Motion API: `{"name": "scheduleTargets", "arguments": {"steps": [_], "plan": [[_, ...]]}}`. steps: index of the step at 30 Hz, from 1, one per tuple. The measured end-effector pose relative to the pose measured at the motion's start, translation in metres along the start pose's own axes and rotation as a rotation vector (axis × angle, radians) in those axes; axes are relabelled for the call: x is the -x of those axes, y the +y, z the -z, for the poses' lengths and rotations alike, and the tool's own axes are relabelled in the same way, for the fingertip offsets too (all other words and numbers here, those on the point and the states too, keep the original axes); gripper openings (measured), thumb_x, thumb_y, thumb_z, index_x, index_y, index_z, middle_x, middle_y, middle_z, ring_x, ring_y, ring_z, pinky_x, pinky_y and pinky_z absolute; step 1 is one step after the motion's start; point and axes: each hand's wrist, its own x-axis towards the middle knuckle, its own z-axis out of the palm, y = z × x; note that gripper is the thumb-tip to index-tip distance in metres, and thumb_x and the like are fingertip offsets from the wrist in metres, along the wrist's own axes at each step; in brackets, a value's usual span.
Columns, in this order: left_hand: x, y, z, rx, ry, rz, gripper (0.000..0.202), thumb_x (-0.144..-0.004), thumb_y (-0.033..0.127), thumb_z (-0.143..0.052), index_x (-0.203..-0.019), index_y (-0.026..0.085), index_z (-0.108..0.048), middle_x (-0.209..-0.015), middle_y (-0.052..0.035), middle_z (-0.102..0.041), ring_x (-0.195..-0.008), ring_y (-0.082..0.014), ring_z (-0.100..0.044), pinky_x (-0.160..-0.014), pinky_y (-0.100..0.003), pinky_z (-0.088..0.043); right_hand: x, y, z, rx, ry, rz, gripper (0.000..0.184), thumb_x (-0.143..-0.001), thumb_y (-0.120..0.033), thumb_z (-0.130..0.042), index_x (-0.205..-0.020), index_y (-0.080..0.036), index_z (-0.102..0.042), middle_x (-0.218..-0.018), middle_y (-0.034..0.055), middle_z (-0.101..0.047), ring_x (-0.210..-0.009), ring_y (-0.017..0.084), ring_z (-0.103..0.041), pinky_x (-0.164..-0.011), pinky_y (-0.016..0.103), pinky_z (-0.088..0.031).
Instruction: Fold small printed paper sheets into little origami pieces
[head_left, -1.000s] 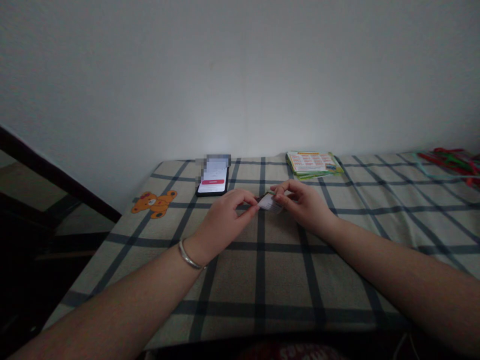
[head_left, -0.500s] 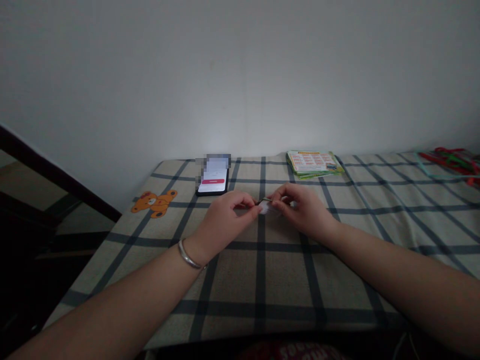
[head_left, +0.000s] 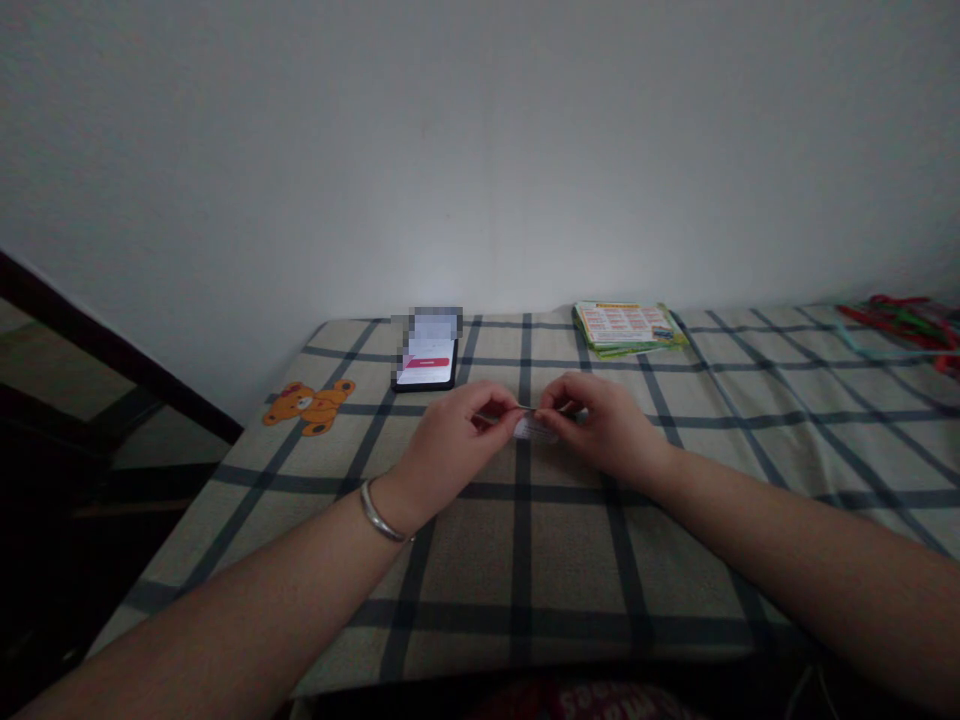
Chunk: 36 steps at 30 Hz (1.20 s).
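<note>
Between my two hands is a small white piece of paper (head_left: 534,430) with faint print on it, held just above the checked tablecloth. My left hand (head_left: 457,432), with a silver bangle at the wrist, pinches its left end between thumb and forefinger. On the opposite side my right hand (head_left: 604,422) pinches the right end in the same way. A thin edge of the paper runs along the top between the fingertips. My fingers cover both ends, and the print is too small to read.
A phone (head_left: 427,362) with a lit screen lies behind my left hand. Near the wall sits a stack of printed cards (head_left: 630,325). An orange bear cutout (head_left: 309,407) lies at left. Red and green cords (head_left: 900,320) are at far right. The tablecloth (head_left: 570,570) covers the table.
The paper's top edge between the fingertips has become straighter and flatter, and more of its printed face shows. Both hands have shifted only slightly and keep their pinch.
</note>
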Motion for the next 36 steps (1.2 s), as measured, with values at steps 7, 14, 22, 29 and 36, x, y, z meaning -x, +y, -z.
{"name": "scheduleTargets", "arguments": {"steps": [7, 14, 22, 29, 36], "plan": [[0.001, 0.001, 0.000, 0.032, -0.004, 0.014, 0.005, -0.086, 0.025, -0.061, -0.084, 0.021, -0.064, -0.077, 0.0038, -0.066, -0.069, -0.0103, -0.062, -0.063, -0.021, -0.048, 0.000, 0.002, -0.001, -0.024, -0.005, -0.013, 0.004, -0.083, -0.023, -0.063, -0.080, -0.020, -0.062, -0.074, 0.0000, -0.065, -0.068, 0.013, -0.059, -0.060, 0.025, -0.043], [0.000, -0.003, -0.001, 0.037, 0.033, 0.051, 0.007, -0.085, 0.025, -0.060, -0.080, 0.020, -0.059, -0.073, 0.0035, -0.065, -0.065, -0.0108, -0.062, -0.057, -0.022, -0.047, -0.002, 0.003, -0.004, -0.220, -0.023, -0.111, 0.010, -0.079, -0.028, -0.068, -0.080, -0.020, -0.063, -0.072, -0.0012, -0.067, -0.062, 0.011, -0.060, -0.057, 0.023, -0.047], [-0.002, -0.005, 0.000, 0.167, 0.104, 0.161, 0.011, -0.083, 0.027, -0.060, -0.077, 0.020, -0.053, -0.069, 0.0015, -0.064, -0.062, -0.0131, -0.063, -0.052, -0.024, -0.048, -0.001, 0.010, -0.007, -0.449, -0.055, -0.195, 0.009, -0.079, -0.027, -0.069, -0.082, -0.020, -0.066, -0.077, 0.0009, -0.072, -0.070, 0.013, -0.067, -0.064, 0.027, -0.054], [-0.004, -0.012, -0.001, 0.225, 0.127, 0.163, 0.011, -0.085, 0.028, -0.057, -0.081, 0.020, -0.050, -0.072, 0.0008, -0.065, -0.065, -0.0137, -0.066, -0.054, -0.024, -0.050, -0.004, 0.014, -0.011, -0.506, -0.022, -0.229, 0.016, -0.077, -0.028, -0.070, -0.090, -0.020, -0.066, -0.079, 0.0012, -0.072, -0.068, 0.013, -0.066, -0.064, 0.027, -0.054], [-0.005, -0.011, 0.002, 0.226, 0.057, 0.147, 0.010, -0.087, 0.024, -0.055, -0.097, 0.021, -0.054, -0.083, 0.0000, -0.071, -0.071, -0.0138, -0.068, -0.056, -0.023, -0.051, -0.002, 0.019, -0.009, -0.384, 0.056, -0.128, 0.012, -0.081, -0.029, -0.066, -0.091, -0.021, -0.067, -0.082, 0.0009, -0.072, -0.072, 0.014, -0.067, -0.067, 0.028, -0.053]]}}
